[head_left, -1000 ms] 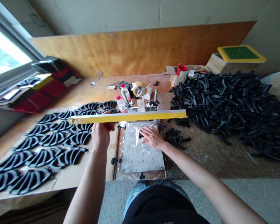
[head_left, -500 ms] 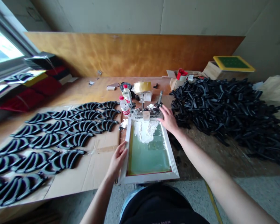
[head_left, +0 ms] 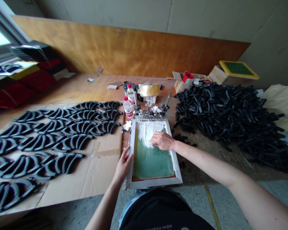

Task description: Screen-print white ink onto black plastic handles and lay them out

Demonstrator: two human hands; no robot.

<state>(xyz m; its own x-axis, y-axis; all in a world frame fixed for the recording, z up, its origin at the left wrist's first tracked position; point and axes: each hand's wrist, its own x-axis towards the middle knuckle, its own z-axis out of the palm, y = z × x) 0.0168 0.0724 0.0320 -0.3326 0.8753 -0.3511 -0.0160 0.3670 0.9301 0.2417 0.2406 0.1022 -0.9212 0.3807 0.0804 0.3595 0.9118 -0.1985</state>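
Observation:
A screen printing frame (head_left: pixel 179 172) with a green mesh (head_left: pixel 151 166) lies in front of me, white ink (head_left: pixel 145 129) smeared over its far part. At its left rail, my left hand (head_left: pixel 123 164) grips the edge, thumb on the side. My right hand (head_left: pixel 162 141) is over the mesh at the near border of the ink, fingers closed round a small pale squeegee, mostly hidden under them. Behind the frame stands the metal hinge clamp (head_left: pixel 150 115) that it is joined to.
Rows of curved black plastic handles (head_left: pixel 74 127) lie on cardboard (head_left: pixel 105 163) to the left. A large heap of black parts (head_left: pixel 220 111) covers the right. Two red-capped bottles (head_left: pixel 127 108) and a tape roll (head_left: pixel 148 90) stand behind the frame. A yellow-framed screen (head_left: pixel 240 69) rests on a box.
My right hand has moved from the frame's far right corner in over the mesh and closed. The pale block at the far end is gone from there. My left hand stays at the left rail.

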